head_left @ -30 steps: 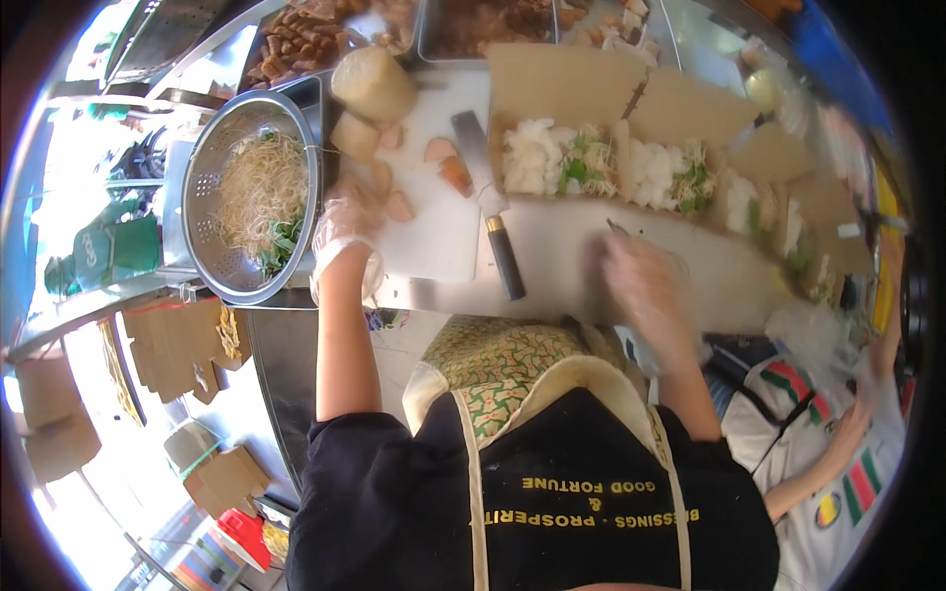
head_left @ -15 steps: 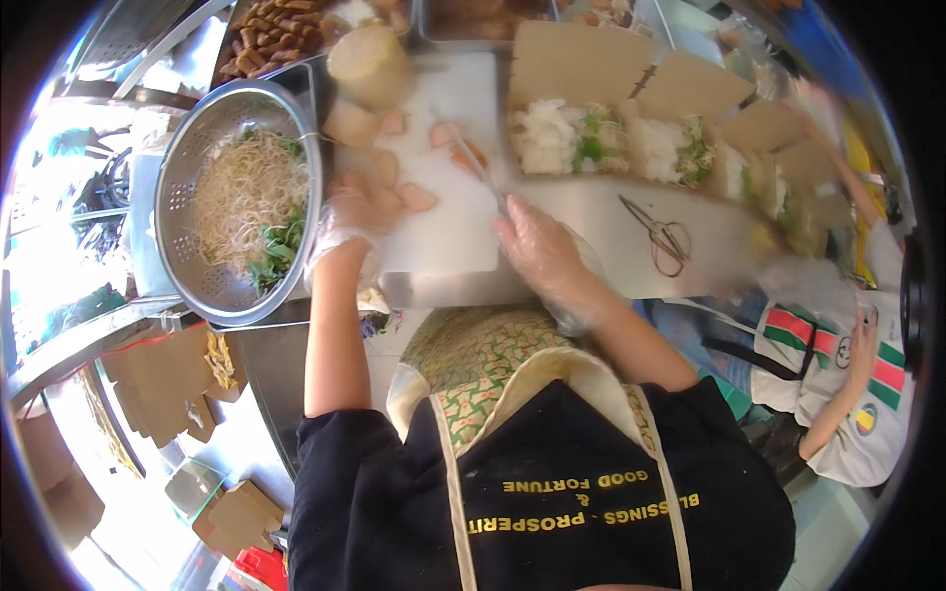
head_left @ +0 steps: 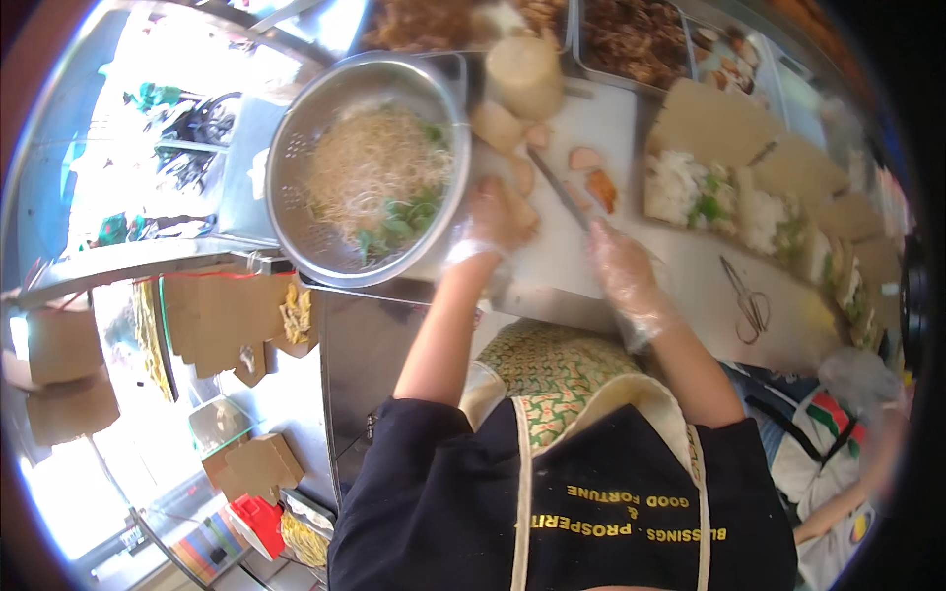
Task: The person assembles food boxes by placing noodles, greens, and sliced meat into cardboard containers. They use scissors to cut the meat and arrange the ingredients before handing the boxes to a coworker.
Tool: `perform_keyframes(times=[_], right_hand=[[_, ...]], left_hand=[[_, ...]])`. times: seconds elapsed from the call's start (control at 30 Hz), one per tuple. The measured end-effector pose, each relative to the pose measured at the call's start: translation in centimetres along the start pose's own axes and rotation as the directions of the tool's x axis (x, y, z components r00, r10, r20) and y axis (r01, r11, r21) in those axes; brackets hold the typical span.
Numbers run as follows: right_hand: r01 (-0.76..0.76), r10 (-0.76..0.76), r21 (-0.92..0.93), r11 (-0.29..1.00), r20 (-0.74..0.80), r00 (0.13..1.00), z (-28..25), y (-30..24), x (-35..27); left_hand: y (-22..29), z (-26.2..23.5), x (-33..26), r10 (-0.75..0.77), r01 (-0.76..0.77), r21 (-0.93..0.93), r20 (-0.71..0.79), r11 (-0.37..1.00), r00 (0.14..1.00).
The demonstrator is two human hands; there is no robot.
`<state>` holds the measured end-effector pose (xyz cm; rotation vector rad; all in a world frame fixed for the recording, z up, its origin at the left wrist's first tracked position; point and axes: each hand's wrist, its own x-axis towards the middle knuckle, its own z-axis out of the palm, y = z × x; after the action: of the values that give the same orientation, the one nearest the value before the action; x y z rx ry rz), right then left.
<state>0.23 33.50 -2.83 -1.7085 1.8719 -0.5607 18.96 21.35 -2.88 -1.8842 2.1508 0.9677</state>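
Note:
My right hand (head_left: 623,266), in a clear plastic glove, grips a knife (head_left: 562,192) by its handle. The blade lies slantwise over a white cutting board (head_left: 562,266). My left hand (head_left: 491,215), gloved too, is closed over a pale piece of meat roll (head_left: 522,219) at the board's left side; its fingertips are blurred. A thick, pale cylinder of meat roll (head_left: 524,77) stands at the far end of the board, with a cut chunk (head_left: 497,128) near it. Pink slices (head_left: 585,158) and an orange-edged piece (head_left: 601,190) lie by the blade.
At left stands a steel colander (head_left: 286,222) of bean sprouts and green leaves. Open cardboard boxes (head_left: 711,120) with white noodles and greens line the right, near scissors (head_left: 751,305). Trays of browned food (head_left: 634,44) sit behind. A co-worker's arm (head_left: 852,497) shows at lower right.
The whole view has swung, so the counter sits further right and more to the left shows. Both hands stay at the board; the knife blade has shifted toward the pale pieces.

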Motion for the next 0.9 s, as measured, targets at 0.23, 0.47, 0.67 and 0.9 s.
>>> perform_keyframes(times=[0.23, 0.47, 0.67, 0.9], right_hand=[[-0.04, 0.049, -0.071, 0.997, 0.123, 0.991, 1.3, 0.1, 1.7], [0.138, -0.141, -0.031, 0.99, -0.127, 0.982, -0.6, 2.4, 1.9], [0.052, -0.053, -0.069, 0.996, -0.004, 0.999, -3.0, -0.5, -1.1], [0.045, -0.04, -0.074, 0.996, 0.072, 0.997, -4.5, -1.4, -3.5]], left_hand=[[0.7, -1.7, -1.6, 0.038, -0.039, -0.031, -0.042, 0.999, 0.998], [1.3, 3.2, 0.0, 0.145, -0.161, -0.123, -0.125, 0.979, 0.981], [-1.6, 6.2, 1.5, -0.126, 0.075, -0.714, -0.019, 0.697, 0.992], [0.2, 8.0, 0.5, 0.063, -0.307, -0.377, -0.537, 0.874, 0.841]])
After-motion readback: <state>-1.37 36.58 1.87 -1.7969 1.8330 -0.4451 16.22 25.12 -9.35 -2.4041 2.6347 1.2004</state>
